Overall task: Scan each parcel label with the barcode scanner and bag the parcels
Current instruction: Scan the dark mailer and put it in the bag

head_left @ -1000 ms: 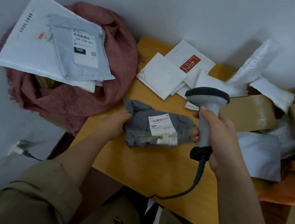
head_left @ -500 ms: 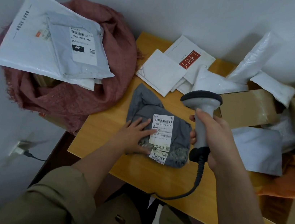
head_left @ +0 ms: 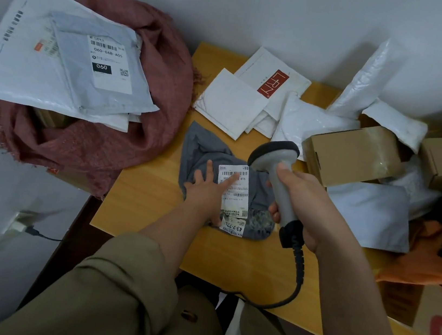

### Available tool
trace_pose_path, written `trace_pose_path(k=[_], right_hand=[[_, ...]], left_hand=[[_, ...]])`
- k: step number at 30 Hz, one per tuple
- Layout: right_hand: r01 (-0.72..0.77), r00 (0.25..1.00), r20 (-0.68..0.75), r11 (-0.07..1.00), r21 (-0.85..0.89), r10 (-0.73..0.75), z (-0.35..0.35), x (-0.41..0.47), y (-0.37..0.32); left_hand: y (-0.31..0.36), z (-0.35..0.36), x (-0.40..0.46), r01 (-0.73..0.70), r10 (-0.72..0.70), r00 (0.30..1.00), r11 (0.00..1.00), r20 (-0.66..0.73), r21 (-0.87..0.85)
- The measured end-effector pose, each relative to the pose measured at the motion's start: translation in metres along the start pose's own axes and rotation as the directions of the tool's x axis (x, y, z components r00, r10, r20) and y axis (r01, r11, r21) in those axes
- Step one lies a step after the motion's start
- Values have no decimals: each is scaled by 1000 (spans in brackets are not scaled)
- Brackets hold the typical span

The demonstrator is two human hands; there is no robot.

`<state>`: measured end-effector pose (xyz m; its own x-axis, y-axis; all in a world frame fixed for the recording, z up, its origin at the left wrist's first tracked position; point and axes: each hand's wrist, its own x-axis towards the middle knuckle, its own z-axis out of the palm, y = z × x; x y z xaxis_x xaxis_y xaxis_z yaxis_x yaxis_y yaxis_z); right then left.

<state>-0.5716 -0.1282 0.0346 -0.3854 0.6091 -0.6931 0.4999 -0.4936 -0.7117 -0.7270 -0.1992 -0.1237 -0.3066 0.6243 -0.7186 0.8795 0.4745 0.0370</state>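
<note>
A grey soft parcel (head_left: 202, 147) lies on the wooden table (head_left: 152, 200), its white barcode label (head_left: 234, 194) facing up. My left hand (head_left: 205, 190) presses flat on the parcel with straight fingers, the forefinger lying across the label. My right hand (head_left: 306, 202) grips the handle of the grey barcode scanner (head_left: 275, 158), whose dark head hangs just above the label's top right corner. The scanner's black cable (head_left: 295, 280) curls down off the table's front edge. A dark red cloth bag (head_left: 97, 147) at the left holds several white and grey parcels (head_left: 66, 66).
White mailers (head_left: 231, 103), a white envelope with a red mark (head_left: 273, 82) and padded bags (head_left: 368, 77) lie at the back of the table. Brown cardboard boxes (head_left: 355, 152) and a grey mailer (head_left: 369, 213) crowd the right side. A wall socket with a plug (head_left: 19, 227) sits low left.
My left hand turned the grey parcel label-up, laid it flat and now presses on it. The scanner head has come down closer over the label.
</note>
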Motion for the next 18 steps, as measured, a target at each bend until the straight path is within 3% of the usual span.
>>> trace_pose_path(k=[6,10,18], right_hand=[[2,1000,1,1000,16,-2,-6,-3,5],[5,1000,-5,1000,26,-5,-6,-5,7],[93,995,18,996,13,-94,1,-11,-1]], left_hand=[[5,-3,1,84,-84,996,996,-35,-1],[-2,10,-3,103,-121,988,979,-91,-175],[-21,48,-17,3,-166,884,937,-437,-349]])
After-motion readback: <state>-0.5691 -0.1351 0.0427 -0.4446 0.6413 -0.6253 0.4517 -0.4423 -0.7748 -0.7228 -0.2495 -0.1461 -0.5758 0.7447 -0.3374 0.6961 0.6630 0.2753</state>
